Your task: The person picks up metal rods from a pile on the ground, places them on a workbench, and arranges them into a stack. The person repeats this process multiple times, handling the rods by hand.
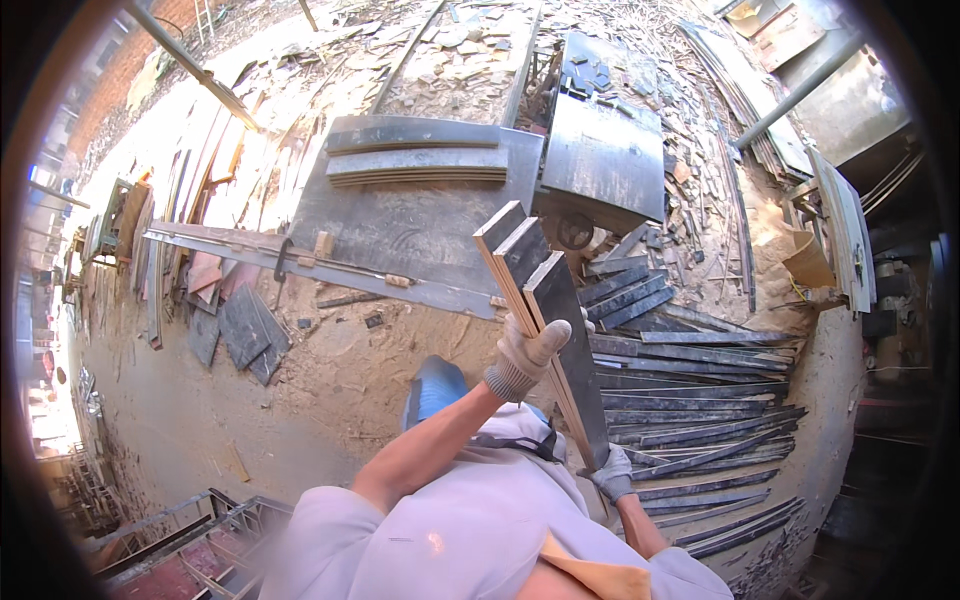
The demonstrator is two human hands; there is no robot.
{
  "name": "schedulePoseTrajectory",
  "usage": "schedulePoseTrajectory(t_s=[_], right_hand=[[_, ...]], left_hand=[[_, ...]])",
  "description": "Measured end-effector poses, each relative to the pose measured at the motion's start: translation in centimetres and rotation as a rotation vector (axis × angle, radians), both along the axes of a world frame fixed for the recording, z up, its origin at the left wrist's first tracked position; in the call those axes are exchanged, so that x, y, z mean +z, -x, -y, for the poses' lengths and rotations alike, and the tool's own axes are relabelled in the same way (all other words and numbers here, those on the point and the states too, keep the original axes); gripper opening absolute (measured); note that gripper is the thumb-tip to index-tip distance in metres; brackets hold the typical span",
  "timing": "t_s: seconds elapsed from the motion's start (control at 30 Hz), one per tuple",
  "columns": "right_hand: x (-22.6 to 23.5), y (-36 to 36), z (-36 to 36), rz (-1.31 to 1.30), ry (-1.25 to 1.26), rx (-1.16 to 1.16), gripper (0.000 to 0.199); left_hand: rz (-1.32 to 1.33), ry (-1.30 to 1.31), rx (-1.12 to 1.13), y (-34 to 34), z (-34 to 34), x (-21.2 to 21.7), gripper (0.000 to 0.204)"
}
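The left hand [528, 357] wraps its fingers firmly around the stacked boards [563, 305], midway along. The right hand [612, 472] curls around their near end, left of scattered wood strips [690, 405].

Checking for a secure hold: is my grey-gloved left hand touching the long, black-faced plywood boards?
Touching. Head view shows the left hand closed on the boards' edges.
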State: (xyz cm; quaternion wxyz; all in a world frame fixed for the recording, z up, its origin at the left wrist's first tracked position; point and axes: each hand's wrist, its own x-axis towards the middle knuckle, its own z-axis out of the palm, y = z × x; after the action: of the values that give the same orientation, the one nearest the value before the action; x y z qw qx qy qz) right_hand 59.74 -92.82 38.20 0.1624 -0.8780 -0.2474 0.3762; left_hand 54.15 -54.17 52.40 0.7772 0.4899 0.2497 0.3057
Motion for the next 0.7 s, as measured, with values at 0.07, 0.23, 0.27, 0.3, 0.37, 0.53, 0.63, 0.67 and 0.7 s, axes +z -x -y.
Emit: schedulePoseTrajectory(t_s=[0.07,0.23,0.27,0.3,0.37,0.53,0.63,0.67,0.7], right_hand=[[-0.7,-0.6,-2.5,-0.015,-0.142,0.08,0.088],[-5.5,-0.1,-7.8,0.008,-0.039,-0.042,0.065],[-6.2,-0.1,-9.6,0.053,0.015,-0.027,0.052],[-6.7,0.5,-11.3,0.081,0.038,-0.007,0.048],[-5.2,1.0,-15.6,0.127,0.073,0.054,0.042],[0.1,1.6,-28.5,0.221,0.101,0.152,0.032],[2.5,0.6,-31.5,0.287,0.094,0.193,0.026],[2.7,-0.1,-31.3,0.283,0.088,0.171,0.025],[2.8,-0.8,-31.3,0.293,0.029,0.158,0.027]], left_hand=[[0.048,0.105,0.019,-0.6,-3.1,-3.9,0.061],[0.237,0.143,-0.035,-2.5,-13.2,1.4,0.064],[0.265,0.184,-0.015,-2.1,-15.4,1.2,0.064],[0.294,0.225,0.007,-1.6,-17.6,0.9,0.063],[0.313,0.313,0.021,-0.2,-22.8,1.4,0.061],[0.341,0.352,0.021,1.8,-37.8,2.0,0.069],[0.407,0.468,0.066,3.3,-43.6,0.8,0.067],[0.389,0.486,0.112,4.0,-44.7,-0.1,0.067],[0.37,0.502,0.159,4.7,-45.6,-0.8,0.068]])
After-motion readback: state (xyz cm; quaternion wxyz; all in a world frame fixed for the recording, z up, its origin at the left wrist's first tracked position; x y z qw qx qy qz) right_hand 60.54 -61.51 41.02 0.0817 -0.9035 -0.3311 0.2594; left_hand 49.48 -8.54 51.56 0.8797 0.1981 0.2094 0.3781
